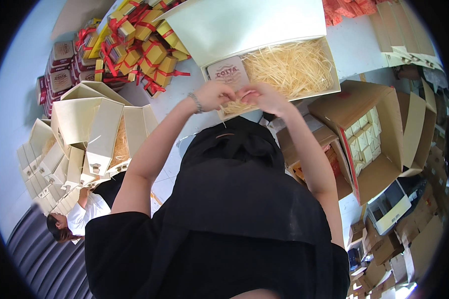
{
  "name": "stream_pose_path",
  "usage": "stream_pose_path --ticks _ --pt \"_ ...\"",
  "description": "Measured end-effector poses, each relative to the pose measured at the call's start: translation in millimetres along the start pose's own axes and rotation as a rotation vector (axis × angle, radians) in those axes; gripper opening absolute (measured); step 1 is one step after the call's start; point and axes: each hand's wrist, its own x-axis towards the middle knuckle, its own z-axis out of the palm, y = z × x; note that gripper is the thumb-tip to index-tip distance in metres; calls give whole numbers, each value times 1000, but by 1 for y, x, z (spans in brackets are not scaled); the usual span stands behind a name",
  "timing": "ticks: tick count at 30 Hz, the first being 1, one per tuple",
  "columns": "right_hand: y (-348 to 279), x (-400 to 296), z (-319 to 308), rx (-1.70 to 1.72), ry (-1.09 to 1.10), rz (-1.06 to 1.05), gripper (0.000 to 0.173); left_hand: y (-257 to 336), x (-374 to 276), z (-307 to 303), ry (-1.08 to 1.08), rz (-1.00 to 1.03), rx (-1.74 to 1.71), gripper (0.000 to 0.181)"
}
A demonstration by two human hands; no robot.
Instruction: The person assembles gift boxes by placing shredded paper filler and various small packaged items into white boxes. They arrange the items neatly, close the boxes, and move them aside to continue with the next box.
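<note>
A cream gift box lies before me with its lid raised at the far side. Pale shredded filler covers most of its inside. At the box's left end sits a Costa tin with rounded corners. My left hand, bracelet at the wrist, is over the near left corner with its fingers curled. Beside it my right hand is bent inward, fingertips close to the left ones. Some filler strands show beneath both hands. Whether either hand pinches a strand cannot be made out.
Yellow boxes with red ribbons are heaped at the back left, beside stacked Costa tins. Cream boxes crowd the left, where another person is. Open cardboard cartons stand at the right, one holding small cream boxes.
</note>
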Motion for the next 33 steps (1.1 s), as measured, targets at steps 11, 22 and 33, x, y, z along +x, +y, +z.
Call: stream_pose_path --ticks 11,22,33 --pt "86 81 42 -593 -455 79 28 -59 -49 29 337 146 485 13" --pt "22 31 -27 -143 -368 338 30 -33 -23 67 482 430 739 11" --pt "32 33 -26 -85 -389 173 27 -25 22 44 643 523 840 31"
